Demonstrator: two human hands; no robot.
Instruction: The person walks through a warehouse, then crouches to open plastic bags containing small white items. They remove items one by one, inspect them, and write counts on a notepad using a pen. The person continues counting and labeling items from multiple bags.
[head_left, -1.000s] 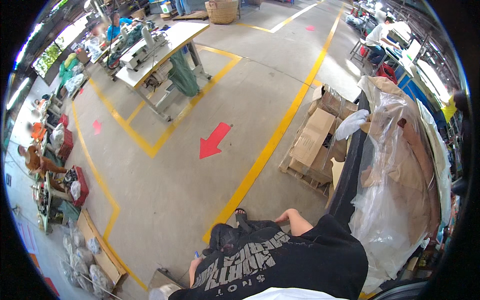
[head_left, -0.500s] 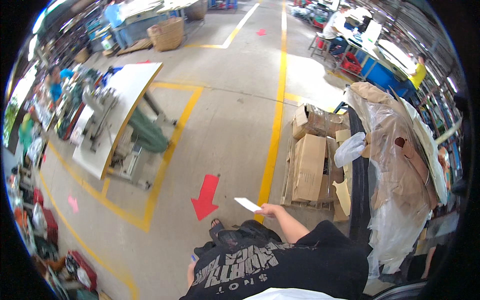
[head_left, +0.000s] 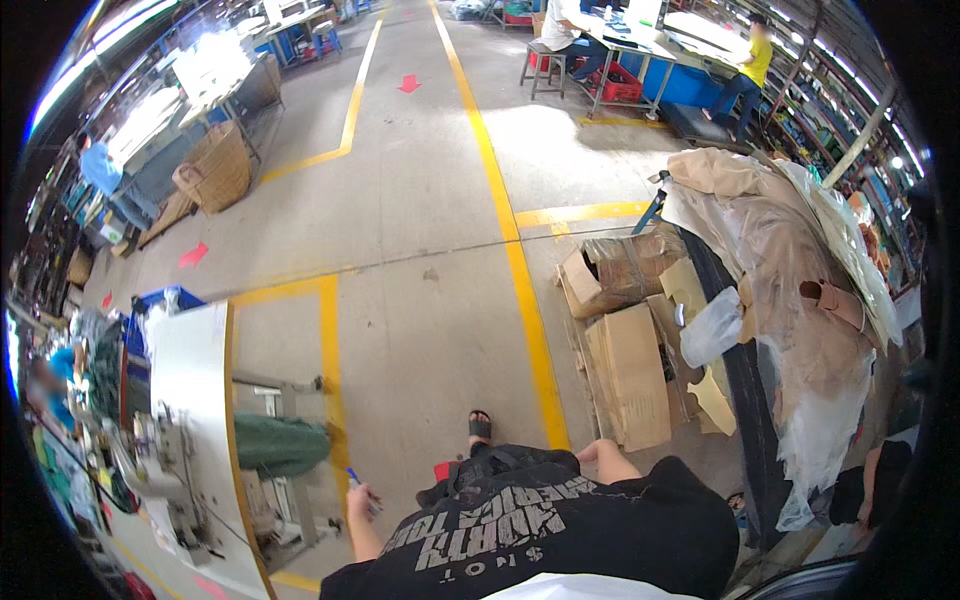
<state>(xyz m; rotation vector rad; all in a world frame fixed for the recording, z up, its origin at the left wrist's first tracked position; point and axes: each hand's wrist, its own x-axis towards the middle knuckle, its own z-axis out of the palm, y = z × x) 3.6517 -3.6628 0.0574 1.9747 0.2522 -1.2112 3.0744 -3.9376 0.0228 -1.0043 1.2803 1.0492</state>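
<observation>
Blue pen (head_left: 352,475) in left hand (head_left: 364,497)
Fingers curled round it, end toward eleven o'clock; right fingers hidden, cannot tell.

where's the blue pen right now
In the head view, the blue pen is in the person's left hand, low and left of centre, just right of the green cloth by the white-topped table.
</observation>
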